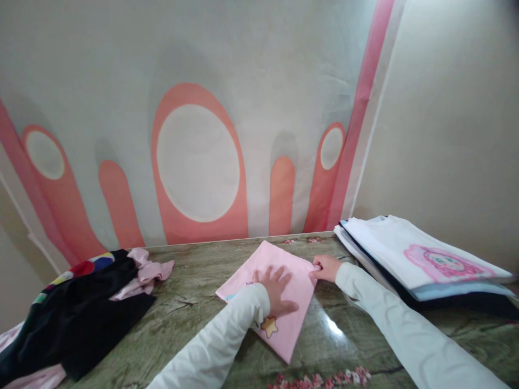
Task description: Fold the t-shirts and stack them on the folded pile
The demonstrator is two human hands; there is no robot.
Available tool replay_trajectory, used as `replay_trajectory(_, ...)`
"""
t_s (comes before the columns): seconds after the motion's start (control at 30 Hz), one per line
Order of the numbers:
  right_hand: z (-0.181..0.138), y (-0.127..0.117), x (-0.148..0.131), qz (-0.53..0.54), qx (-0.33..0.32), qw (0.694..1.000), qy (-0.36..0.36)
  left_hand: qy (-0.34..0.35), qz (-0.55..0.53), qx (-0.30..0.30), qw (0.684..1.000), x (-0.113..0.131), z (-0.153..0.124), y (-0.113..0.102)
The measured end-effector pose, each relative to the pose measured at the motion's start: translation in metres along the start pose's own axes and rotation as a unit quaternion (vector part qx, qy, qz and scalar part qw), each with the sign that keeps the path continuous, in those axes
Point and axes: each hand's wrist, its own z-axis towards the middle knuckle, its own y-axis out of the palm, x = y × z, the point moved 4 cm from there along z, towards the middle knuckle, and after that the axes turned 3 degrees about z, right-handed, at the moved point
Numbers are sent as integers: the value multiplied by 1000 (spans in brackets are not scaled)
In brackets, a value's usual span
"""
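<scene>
**Pink cotton tee pressed flat on a glossy green-veined tabletop**

Pink and soft-looking, the folded T-shirt (279, 286) lies as a skewed rectangle at the middle of the table (194, 302), one corner pointing toward the wearer, a small star print near that corner. The left hand (276, 290) rests palm-down on it, fingers spread and flat against the cloth. The right hand (326, 267) sits at the shirt's right-hand corner, fingers curled and pinching the fabric edge there. Both arms wear pale long sleeves.

The tabletop is polished, marbled green stone or laminate with a bright glare spot just right of the shirt and a floral strip along its near edge. To the right, a neat stack of folded shirts (421, 259) has a white one with a pink cartoon print on top; it lies near the right forearm. To the left, a crumpled heap of dark and pink clothes (81, 302) lies well apart, with bare table between. A cloth backdrop (198, 162) with coral arches hangs behind the far edge.
</scene>
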Motion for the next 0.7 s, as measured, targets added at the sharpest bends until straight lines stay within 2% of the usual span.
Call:
replay_trajectory(0.07,-11,1,-10,-5,-54,998,-23,27,6,-36,999,-15,-2,-12)
replay_trajectory(0.13,-26,7,-26,16,-140,986,-87,28,15,-59,998,-34,-5,-24)
replay_trajectory(0.2,-42,12,-43,61,-234,961,-137,1,37,-80,996,-53,-10,-33)
replay_trajectory(0.27,-52,13,-56,99,-275,945,-147,-41,71,-93,992,-65,-13,-39)
replay_trajectory(0.3,-52,11,-61,107,-264,947,-148,-59,85,-92,990,-67,-15,-41)
replay_trajectory(0.37,-47,1,-66,99,-181,967,-153,-65,85,-71,992,-58,-16,-39)
replay_trajectory(0.43,-37,-10,-66,94,-67,982,-147,-31,53,-20,998,-36,-14,-33)
replay_trajectory(0.5,-29,-15,-61,118,9,983,-143,7,29,53,998,-11,-11,-24)
replay_trajectory(0.57,-24,-13,-57,140,22,973,-182,25,28,103,994,8,-7,-13)
replay_trajectory(0.7,-21,-2,-52,135,-43,947,-287,22,49,152,987,25,0,1)
